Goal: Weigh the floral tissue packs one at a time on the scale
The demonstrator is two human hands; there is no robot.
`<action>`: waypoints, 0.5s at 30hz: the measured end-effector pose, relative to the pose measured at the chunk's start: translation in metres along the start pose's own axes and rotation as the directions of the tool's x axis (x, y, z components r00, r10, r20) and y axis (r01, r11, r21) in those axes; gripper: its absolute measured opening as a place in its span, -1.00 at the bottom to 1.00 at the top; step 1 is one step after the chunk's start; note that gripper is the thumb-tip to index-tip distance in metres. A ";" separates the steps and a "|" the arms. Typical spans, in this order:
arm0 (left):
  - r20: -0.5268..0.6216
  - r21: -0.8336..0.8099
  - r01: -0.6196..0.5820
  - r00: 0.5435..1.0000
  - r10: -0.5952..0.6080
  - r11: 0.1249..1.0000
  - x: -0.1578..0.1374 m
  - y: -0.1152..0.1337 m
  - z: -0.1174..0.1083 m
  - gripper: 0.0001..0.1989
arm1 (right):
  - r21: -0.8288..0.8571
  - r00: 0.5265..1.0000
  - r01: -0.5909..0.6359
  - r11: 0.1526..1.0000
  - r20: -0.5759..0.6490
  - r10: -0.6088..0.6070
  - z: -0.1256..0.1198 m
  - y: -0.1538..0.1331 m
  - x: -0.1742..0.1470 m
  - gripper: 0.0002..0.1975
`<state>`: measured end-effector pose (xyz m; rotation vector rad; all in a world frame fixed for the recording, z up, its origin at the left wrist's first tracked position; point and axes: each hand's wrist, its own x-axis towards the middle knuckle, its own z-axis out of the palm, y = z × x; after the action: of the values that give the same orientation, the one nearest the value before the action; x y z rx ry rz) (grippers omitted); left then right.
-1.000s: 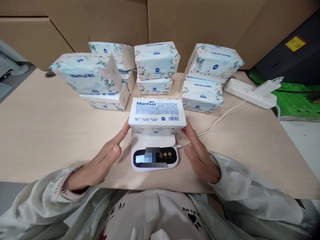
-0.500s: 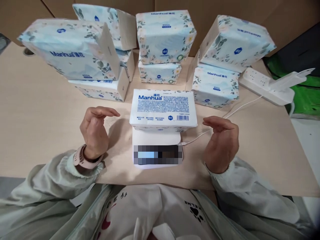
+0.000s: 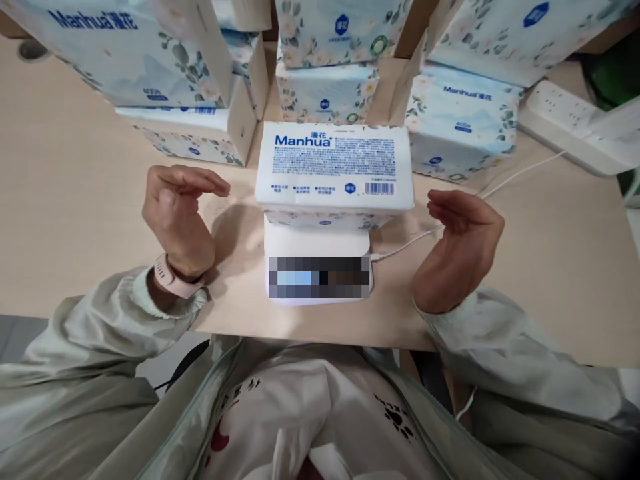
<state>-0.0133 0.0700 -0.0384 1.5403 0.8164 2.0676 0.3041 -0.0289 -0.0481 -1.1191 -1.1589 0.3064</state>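
A white and blue pack of tissues (image 3: 334, 163) lies on a white digital scale (image 3: 317, 241), its printed, barcoded side facing up. The scale's display is blurred out in the picture. My left hand (image 3: 181, 217) hovers to the left of the pack, apart from it, with fingers stretched out together and the palm turned inward. On the other side, my right hand (image 3: 457, 243) is held in the same way, also clear of the pack. Neither hand holds anything. A pink band circles my left wrist.
Stacked tissue packs stand behind the scale at left (image 3: 135, 60), middle (image 3: 327, 90) and right (image 3: 463, 120). A white power strip (image 3: 575, 120) lies at the far right. A thin white cable (image 3: 407, 241) runs from the scale toward it across the wooden table (image 3: 75, 193).
The camera view has tilted down and come closer, so everything appears higher and larger. Both hands have drawn slightly farther from the pack, which stays on the scale.
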 end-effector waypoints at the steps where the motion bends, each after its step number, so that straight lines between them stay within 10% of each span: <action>1: 0.000 -0.020 0.003 1.000 -0.003 1.000 0.000 0.002 0.001 -0.59 | 0.006 1.000 0.016 1.000 0.000 -0.016 0.000 0.000 0.000 -0.61; 15: 0.263 0.093 0.176 0.945 -0.195 0.980 -0.012 0.025 -0.007 -0.54 | -0.200 0.984 0.141 0.970 0.135 -0.115 -0.007 0.000 0.001 -0.51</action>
<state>-0.0165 0.0428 -0.0309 1.6665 0.8961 1.6656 0.3099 -0.0319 -0.0471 -1.2145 -1.3910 0.1564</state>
